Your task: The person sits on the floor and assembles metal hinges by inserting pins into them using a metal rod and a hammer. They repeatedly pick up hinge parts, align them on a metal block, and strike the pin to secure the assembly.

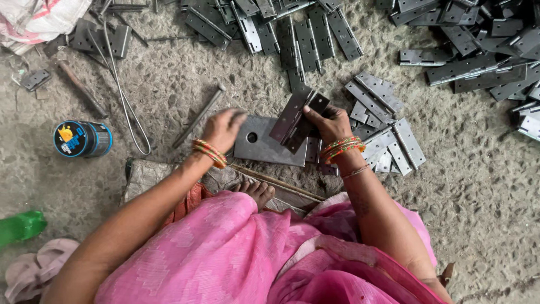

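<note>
Hinges lie in three heaps on the concrete floor (169, 84). Your right hand (332, 124) has its grip closed on one dark hinge (296, 118), tilted over the single holed steel plate (264, 143). Your left hand (222, 129) is blurred; I cannot tell its grip. One blue-rimmed black tin (83, 138) lies far left.

The hinge (296, 119) is looking like dull grey metal, the plate (264, 147) beneath smooth matt steel, the floor (484, 186) rough gritty concrete, the tin (83, 138) glossy.
</note>
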Motion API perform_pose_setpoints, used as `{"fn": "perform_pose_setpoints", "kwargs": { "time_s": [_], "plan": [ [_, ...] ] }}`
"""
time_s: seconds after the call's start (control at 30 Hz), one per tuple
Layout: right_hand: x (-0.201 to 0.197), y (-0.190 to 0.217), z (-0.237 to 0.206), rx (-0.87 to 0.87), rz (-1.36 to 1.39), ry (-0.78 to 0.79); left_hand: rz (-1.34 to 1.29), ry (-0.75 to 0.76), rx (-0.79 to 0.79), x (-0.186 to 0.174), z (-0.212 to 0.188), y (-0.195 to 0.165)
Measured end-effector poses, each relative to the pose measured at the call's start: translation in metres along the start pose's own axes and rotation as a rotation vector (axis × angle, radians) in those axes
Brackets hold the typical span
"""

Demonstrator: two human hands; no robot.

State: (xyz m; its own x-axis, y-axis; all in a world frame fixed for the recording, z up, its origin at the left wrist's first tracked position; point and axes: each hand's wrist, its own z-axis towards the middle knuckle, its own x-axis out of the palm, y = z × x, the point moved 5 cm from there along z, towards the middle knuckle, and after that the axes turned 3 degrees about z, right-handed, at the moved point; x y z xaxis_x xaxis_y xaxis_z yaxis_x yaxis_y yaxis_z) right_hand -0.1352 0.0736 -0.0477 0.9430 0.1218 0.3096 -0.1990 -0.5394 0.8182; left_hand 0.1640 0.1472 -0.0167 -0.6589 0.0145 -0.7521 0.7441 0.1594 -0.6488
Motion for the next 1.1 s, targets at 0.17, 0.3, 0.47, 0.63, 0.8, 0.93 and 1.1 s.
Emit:
{"fn": "perform_pose_setpoints", "kwargs": {
  "time_s": [0.17,0.3,0.47,0.63,0.8,0.93,1.1],
  "plan": [
    [0.033,-0.009,-0.019,0.003,-0.073,0.085,-0.362,0.086,0.021,0.058,-0.006,-0.045],
    [0.041,-0.012,-0.029,0.007,-0.004,0.168,-0.827,0.21,-0.2,0.071,-0.026,-0.045],
    [0.018,0.01,-0.019,-0.077,-0.315,0.188,-0.885,0.241,-0.339,0.088,-0.03,-0.043],
    [-0.051,0.055,0.0,-0.063,-0.437,-0.02,-0.841,0.198,-0.453,0.112,-0.009,-0.029],
    [-0.121,0.069,0.063,-0.049,-0.297,-0.273,-0.429,0.354,-0.466,0.114,-0.004,-0.018],
    [-0.136,0.081,0.093,-0.08,-0.485,-0.396,-0.368,0.435,-0.445,0.11,-0.011,-0.015],
    [-0.096,0.078,0.101,-0.13,-0.617,-0.445,-0.393,0.418,-0.457,0.093,-0.018,-0.004]
  ]
}}
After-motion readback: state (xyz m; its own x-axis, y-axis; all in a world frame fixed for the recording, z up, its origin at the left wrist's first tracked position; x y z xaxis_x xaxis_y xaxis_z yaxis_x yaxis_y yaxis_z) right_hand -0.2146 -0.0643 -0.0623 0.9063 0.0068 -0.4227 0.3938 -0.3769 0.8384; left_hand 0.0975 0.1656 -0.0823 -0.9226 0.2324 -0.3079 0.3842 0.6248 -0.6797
